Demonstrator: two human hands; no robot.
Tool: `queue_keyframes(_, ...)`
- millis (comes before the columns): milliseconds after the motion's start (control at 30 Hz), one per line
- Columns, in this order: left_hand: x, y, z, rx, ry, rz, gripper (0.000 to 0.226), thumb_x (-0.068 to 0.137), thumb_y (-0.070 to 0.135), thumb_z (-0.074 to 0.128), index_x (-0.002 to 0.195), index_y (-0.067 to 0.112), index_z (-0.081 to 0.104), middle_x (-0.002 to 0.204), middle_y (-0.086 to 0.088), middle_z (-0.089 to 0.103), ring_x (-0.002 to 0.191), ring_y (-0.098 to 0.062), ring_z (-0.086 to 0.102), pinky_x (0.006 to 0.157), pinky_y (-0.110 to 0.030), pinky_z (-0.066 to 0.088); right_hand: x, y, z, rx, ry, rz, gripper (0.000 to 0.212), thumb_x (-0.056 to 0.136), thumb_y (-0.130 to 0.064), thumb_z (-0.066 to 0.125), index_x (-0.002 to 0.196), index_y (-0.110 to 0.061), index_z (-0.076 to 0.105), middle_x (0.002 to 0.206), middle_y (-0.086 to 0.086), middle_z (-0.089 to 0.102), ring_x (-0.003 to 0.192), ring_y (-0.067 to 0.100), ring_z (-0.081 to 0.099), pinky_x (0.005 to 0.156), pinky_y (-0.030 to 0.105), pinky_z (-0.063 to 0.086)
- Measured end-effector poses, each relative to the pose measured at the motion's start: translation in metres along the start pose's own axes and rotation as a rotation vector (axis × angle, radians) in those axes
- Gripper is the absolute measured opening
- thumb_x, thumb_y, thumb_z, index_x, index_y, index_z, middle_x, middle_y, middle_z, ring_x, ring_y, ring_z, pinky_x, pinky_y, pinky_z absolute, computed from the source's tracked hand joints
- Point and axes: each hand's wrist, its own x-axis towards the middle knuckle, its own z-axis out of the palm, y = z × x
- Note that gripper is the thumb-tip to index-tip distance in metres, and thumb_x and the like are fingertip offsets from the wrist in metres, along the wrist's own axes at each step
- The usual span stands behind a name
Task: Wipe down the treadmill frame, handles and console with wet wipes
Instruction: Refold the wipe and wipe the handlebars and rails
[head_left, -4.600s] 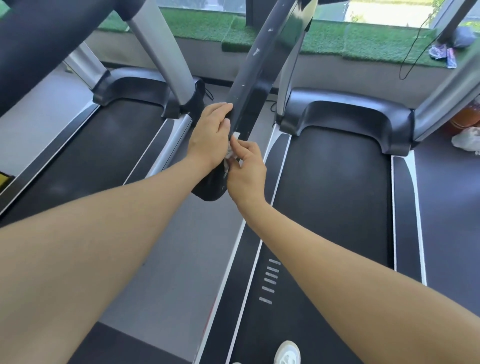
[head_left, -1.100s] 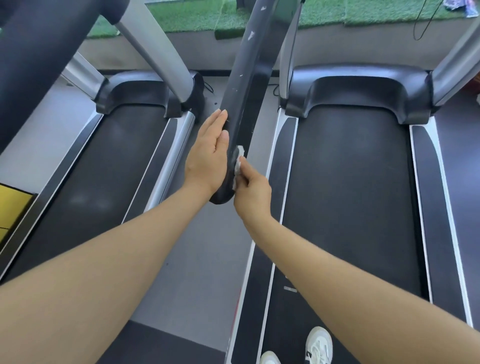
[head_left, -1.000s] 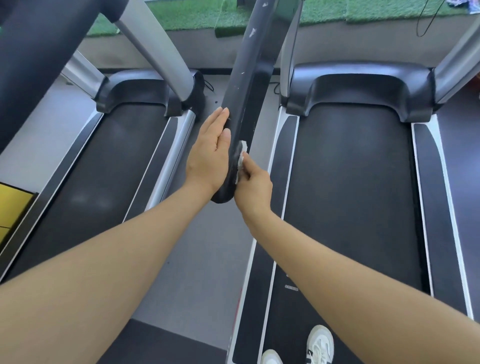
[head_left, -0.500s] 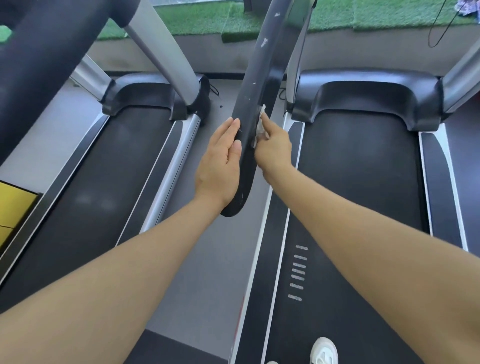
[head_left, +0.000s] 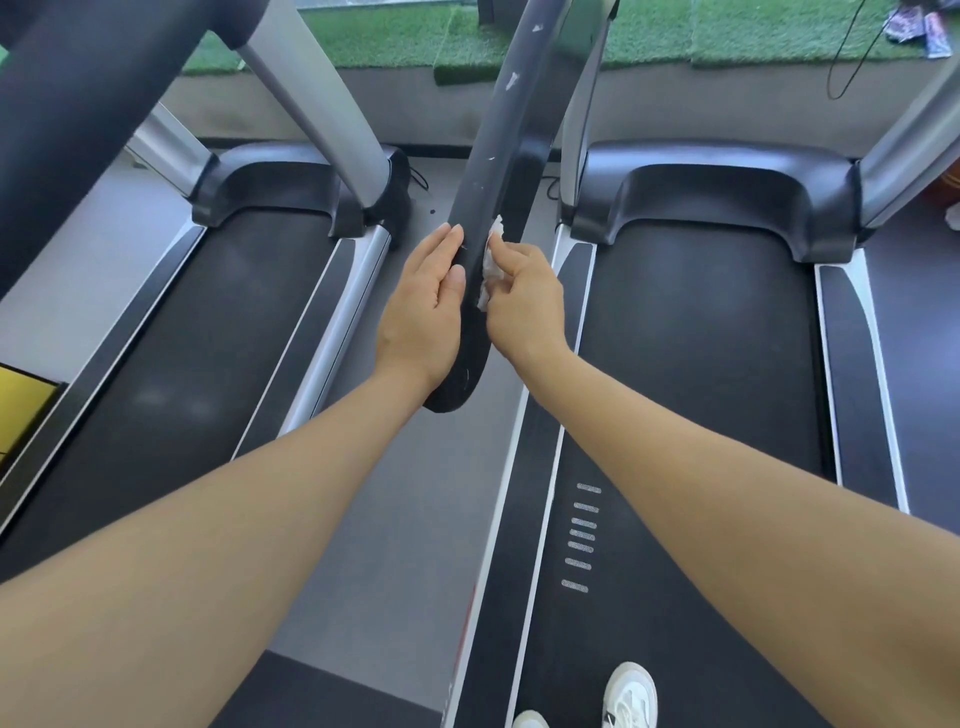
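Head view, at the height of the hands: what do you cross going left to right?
Left treadmill's belt → its silver side rail → left hand flat against the black handle → white wet wipe → right hand pinching it → right treadmill's belt.

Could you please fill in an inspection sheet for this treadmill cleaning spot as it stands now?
Surface: black handrail, pale scuffs on its upper part.
Job's things: crumpled white wipe pressed on the handrail's right side.
Clutter: small packets on the green turf.
Hands: left hand flat against the handrail's left side; right hand pinches the wipe.
Cables: thin black cable hangs from the turf ledge.
Surroundings: second treadmill to the left; white shoes on the belt.
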Motion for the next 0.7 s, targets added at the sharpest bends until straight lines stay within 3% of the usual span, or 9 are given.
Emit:
queue_keyframes(167,-0.001,0.002,-0.002,-0.067,0.007,-0.015,0.041,0.101,0.01,0.036,0.141,0.017,0.043,0.149,0.007,0.036,0.132,0.004,0.029,0.103,-0.003,0.018,-0.023,-0.001,0.004,0.078,-0.003,0.032,0.032,0.101,-0.015,0.042,0.13,-0.015,0.054,0.115,-0.004,0.051,0.085,0.01,0.052,0.08,0.022,0.047)
queue_keyframes(300,-0.006,0.001,-0.005,-0.053,0.016,-0.01,0.042,0.099,0.005,0.035,0.14,0.012,0.043,0.147,0.003,0.038,0.129,0.002,0.031,0.096,0.006,0.017,-0.049,-0.003,0.007,0.128,-0.01,0.061,0.029,0.102,-0.022,0.04,0.121,-0.011,0.059,0.107,-0.006,0.053,0.082,0.008,0.052,0.072,0.014,0.045)
queue_keyframes(433,-0.017,-0.002,-0.007,-0.061,0.022,-0.041,0.042,0.1,0.005,0.035,0.141,0.012,0.042,0.146,0.003,0.039,0.125,0.003,0.034,0.093,0.007,0.02,-0.072,-0.005,0.01,0.317,-0.012,0.177,0.024,0.102,-0.021,0.04,0.112,-0.009,0.059,0.086,-0.015,0.051,0.062,-0.004,0.048,0.057,0.004,0.041)
queue_keyframes(567,-0.021,-0.001,-0.006,-0.053,0.013,-0.043,0.042,0.101,0.007,0.032,0.142,0.012,0.039,0.147,0.003,0.037,0.125,0.003,0.033,0.092,0.008,0.019,-0.089,-0.004,0.014,0.465,-0.017,0.254,0.022,0.102,-0.019,0.043,0.111,-0.008,0.059,0.08,-0.006,0.051,0.059,0.001,0.045,0.057,0.003,0.041)
queue_keyframes(700,-0.025,-0.002,-0.004,-0.047,0.023,-0.025,0.042,0.102,0.009,0.031,0.143,0.012,0.038,0.148,0.004,0.036,0.127,0.004,0.032,0.096,0.007,0.02,-0.097,0.002,0.018,0.602,-0.024,0.328,0.018,0.101,-0.016,0.044,0.108,-0.008,0.059,0.082,-0.009,0.054,0.06,-0.01,0.049,0.059,0.003,0.041)
